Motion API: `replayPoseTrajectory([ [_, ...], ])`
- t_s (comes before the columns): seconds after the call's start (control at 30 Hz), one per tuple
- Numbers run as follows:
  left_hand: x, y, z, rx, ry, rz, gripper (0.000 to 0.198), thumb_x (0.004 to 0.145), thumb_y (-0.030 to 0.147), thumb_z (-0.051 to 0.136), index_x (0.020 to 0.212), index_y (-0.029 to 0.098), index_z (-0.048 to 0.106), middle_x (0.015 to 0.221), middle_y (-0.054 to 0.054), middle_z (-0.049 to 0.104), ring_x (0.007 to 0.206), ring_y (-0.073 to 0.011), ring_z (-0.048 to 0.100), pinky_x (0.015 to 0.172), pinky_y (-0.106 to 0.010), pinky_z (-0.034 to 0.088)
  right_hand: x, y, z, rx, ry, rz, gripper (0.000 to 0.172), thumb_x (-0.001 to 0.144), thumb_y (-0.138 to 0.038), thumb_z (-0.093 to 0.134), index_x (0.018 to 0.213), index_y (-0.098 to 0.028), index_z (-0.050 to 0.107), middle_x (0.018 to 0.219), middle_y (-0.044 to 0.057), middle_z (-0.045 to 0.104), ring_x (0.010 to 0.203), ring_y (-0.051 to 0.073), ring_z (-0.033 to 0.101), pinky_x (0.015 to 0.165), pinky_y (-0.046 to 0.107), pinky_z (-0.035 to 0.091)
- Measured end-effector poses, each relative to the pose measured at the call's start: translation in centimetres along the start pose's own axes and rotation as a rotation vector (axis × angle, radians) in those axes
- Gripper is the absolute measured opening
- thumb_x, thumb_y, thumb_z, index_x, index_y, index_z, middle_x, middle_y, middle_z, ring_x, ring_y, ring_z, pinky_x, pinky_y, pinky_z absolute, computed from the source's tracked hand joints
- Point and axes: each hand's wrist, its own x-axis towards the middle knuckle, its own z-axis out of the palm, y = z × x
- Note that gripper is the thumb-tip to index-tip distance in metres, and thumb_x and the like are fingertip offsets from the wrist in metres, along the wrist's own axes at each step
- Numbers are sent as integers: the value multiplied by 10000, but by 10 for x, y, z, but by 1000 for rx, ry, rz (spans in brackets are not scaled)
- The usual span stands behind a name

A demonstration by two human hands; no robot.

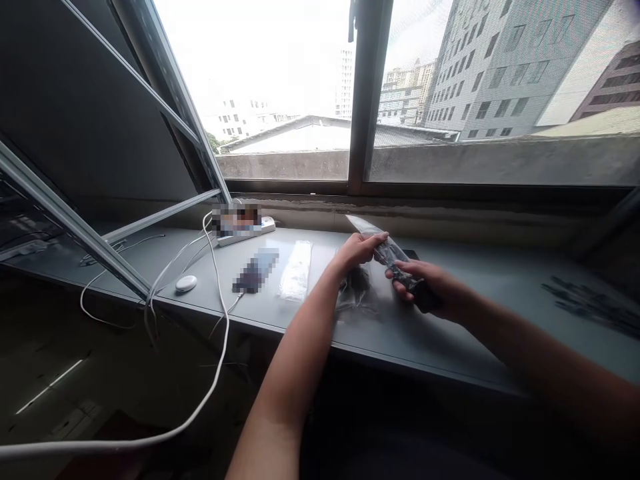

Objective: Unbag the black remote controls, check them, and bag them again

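Note:
Above the grey table, a clear plastic bag (387, 250) is stretched between my hands, its pointed end toward the window. My left hand (361, 249) pinches the bag on its upper left side. Fingers of my right hand (430, 287) are wrapped round a dark object (424, 297) at the lower end of the bag; part of it seems to be inside the plastic, and its kind is unclear. Beneath my hands lie dark items in clear plastic (356, 288), partly hidden. A stack of flat clear bags (296, 270) rests left of my left forearm.
A phone-shaped item (255, 270), pixelated, lies on the table (480, 333) with a cable attached. Nearby are a white round disc (186, 284), a power strip (247, 232) and a trailing white cable (220, 357). Dark thin pieces (595, 303) lie right. A metal frame (75, 220) slants left.

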Motion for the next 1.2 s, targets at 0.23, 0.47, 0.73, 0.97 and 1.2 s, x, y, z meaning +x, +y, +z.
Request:
replayPoseTrajectory([
  [0.23, 3, 0, -2, 40, 84, 46, 663, 922, 746, 804, 624, 190, 602, 543, 29, 461, 528, -88, 373, 552, -274, 270, 0, 1, 1, -2, -12, 20, 275, 995, -397, 905, 1109, -193, 760, 794, 60, 739, 541, 156, 596, 486, 262, 573],
  [0.47, 6, -8, -8, 24, -28, 39, 685, 955, 803, 748, 675, 186, 644, 585, -19, 554, 531, -93, 375, 529, -272, 264, 1, 2, 0, 14, -33, -14, 355, 942, -416, 955, 1127, -188, 756, 821, 42, 745, 537, 122, 566, 490, 229, 539],
  [0.73, 15, -20, -11, 1, -103, 89, 688, 856, 815, 807, 701, 152, 710, 671, -30, 626, 583, -88, 404, 570, -268, 286, 2, 2, 0, 22, -17, -13, 369, 931, -406, 966, 1140, -197, 745, 806, 40, 739, 553, 133, 575, 481, 231, 539],
  [0.97, 24, -27, -14, -10, -24, 204, 653, 832, 780, 845, 785, 131, 802, 652, -6, 599, 604, -99, 427, 609, -287, 317, 3, 1, -1, 26, -19, 8, 313, 952, -396, 944, 1076, -197, 737, 798, 40, 729, 542, 119, 554, 491, 224, 539],
  [1.2, 31, -30, -14, -132, 186, 288, 472, 884, 622, 881, 897, 150, 873, 667, -7, 637, 620, -116, 476, 618, -279, 356, 2, -1, 0, 6, -8, -13, 213, 1005, -344, 856, 1122, -174, 803, 933, 77, 797, 480, 87, 480, 436, 227, 499],
])
